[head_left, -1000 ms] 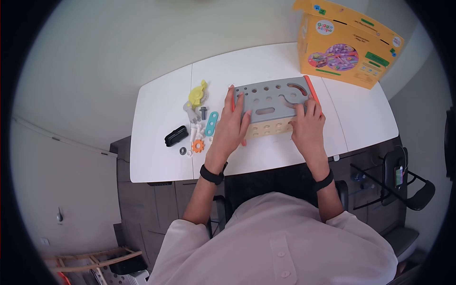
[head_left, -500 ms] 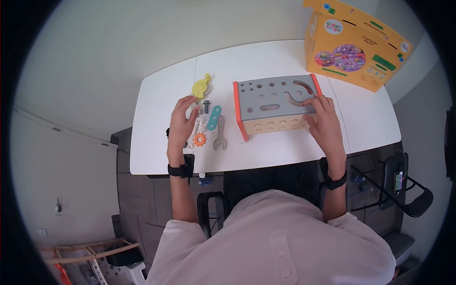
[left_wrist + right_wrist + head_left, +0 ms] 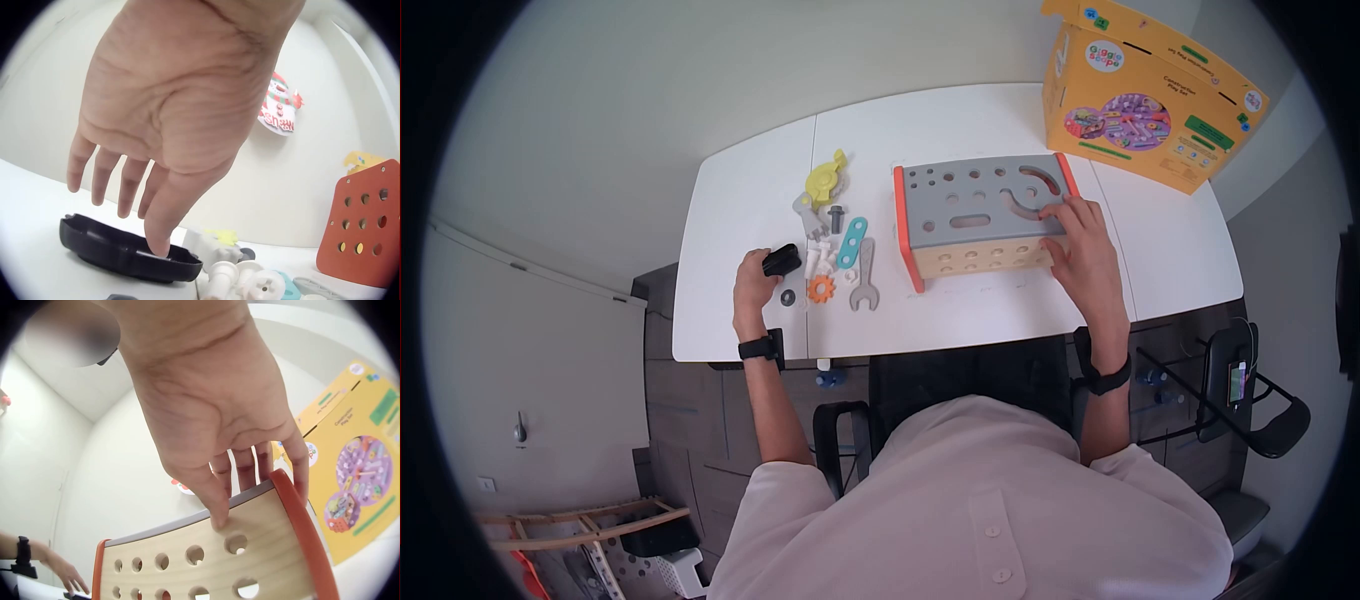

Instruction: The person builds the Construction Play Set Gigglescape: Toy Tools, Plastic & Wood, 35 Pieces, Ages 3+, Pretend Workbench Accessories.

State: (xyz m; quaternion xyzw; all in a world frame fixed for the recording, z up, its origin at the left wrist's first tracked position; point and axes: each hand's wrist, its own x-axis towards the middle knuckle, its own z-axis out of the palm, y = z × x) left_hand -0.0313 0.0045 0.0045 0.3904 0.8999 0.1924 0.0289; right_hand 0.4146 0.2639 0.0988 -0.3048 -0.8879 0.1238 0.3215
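My left hand point(image 3: 755, 284) is at the left of the table beside a black plastic tray-like piece point(image 3: 125, 253). In the left wrist view its fingers reach down loosely, and the thumb tip overlaps the piece's near wall. A toy workbench point(image 3: 985, 215) with a grey top, pale wooden front and red ends stands at mid-table. My right hand point(image 3: 1088, 250) grips its right corner, the thumb on the wooden front point(image 3: 212, 556) and the fingers over the top and the red end panel point(image 3: 303, 534).
Beside the left hand lie an orange gear point(image 3: 822, 289), a grey wrench point(image 3: 864, 285), a teal strip point(image 3: 853, 243), white fasteners point(image 3: 222, 281), a grey bolt point(image 3: 836, 219) and a yellow piece point(image 3: 824, 180). A yellow box point(image 3: 1150, 110) stands at the back right.
My left hand has let go of the workbench's left end and moved left to the black piece, uncovering the wrench. My right hand stays at the workbench's right corner.
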